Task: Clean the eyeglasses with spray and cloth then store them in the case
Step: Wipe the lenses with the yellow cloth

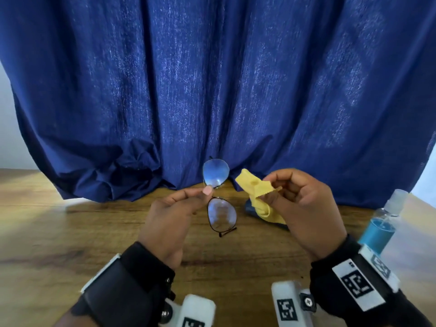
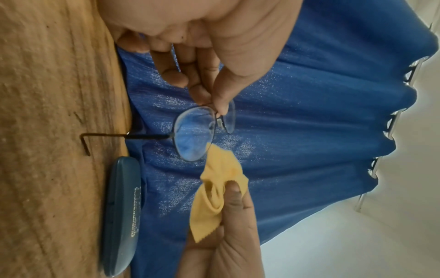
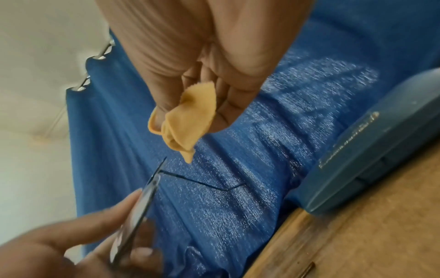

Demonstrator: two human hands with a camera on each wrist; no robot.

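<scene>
My left hand (image 1: 200,192) pinches the thin-framed eyeglasses (image 1: 221,214) at the bridge and holds them above the table, one lens above the other. In the left wrist view the eyeglasses (image 2: 194,132) hang from thumb and forefinger with a temple arm unfolded. My right hand (image 1: 280,192) pinches a folded yellow cloth (image 1: 253,185) just right of the lenses, apart from them. The cloth (image 3: 184,122) droops from the fingertips in the right wrist view. A dark blue case (image 2: 121,212) lies closed on the table by the curtain, mostly hidden behind the cloth in the head view.
A clear spray bottle (image 1: 383,223) with blue liquid stands at the right on the wooden table (image 1: 70,232). A blue curtain (image 1: 212,90) hangs down onto the table's far edge, right behind the glasses and case.
</scene>
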